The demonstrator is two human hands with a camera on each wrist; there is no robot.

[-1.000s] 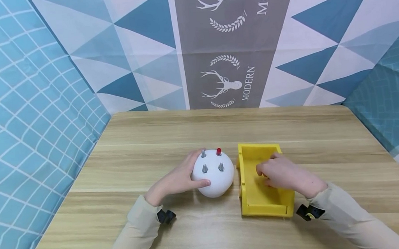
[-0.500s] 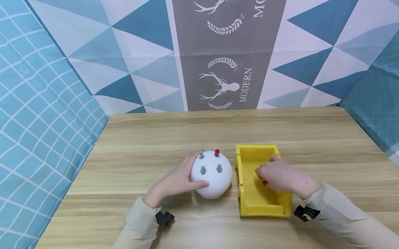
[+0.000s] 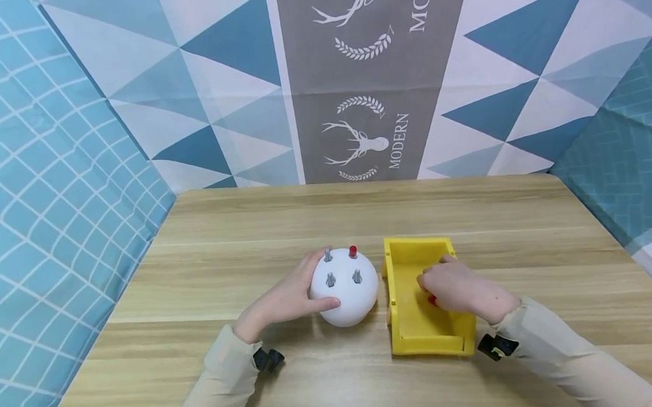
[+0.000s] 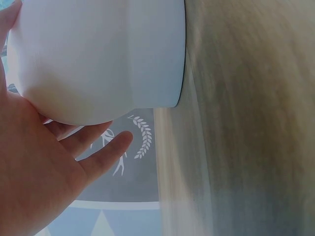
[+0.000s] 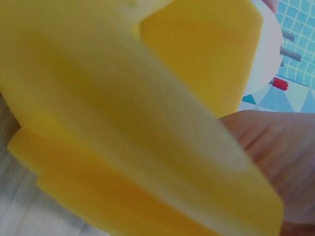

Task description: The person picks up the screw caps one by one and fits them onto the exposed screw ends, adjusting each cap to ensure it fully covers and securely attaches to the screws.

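A white ball-shaped body (image 3: 349,300) with a flat-sided base stands on the table. Several short metal posts (image 3: 357,276) stick up from its top, and a red cap (image 3: 353,250) covers the far right one. My left hand (image 3: 294,293) grips the ball's left side, thumb toward the front and fingers round the back; the left wrist view shows the little finger held off it. My right hand (image 3: 457,286) reaches down into a yellow bin (image 3: 429,347). Its fingertips pinch a small red cap (image 3: 432,300), mostly hidden under the hand.
The yellow bin lies just right of the ball, its raised walls around the right hand. Beneath everything is a wood-grain table (image 3: 247,222). Patterned cloth (image 3: 350,67) hangs behind, with blue checked cloth (image 3: 27,208) at the left.
A red cap has come into sight at the right hand's fingertips inside the bin. The left hand keeps its grip on the ball. The head view has shifted slightly.
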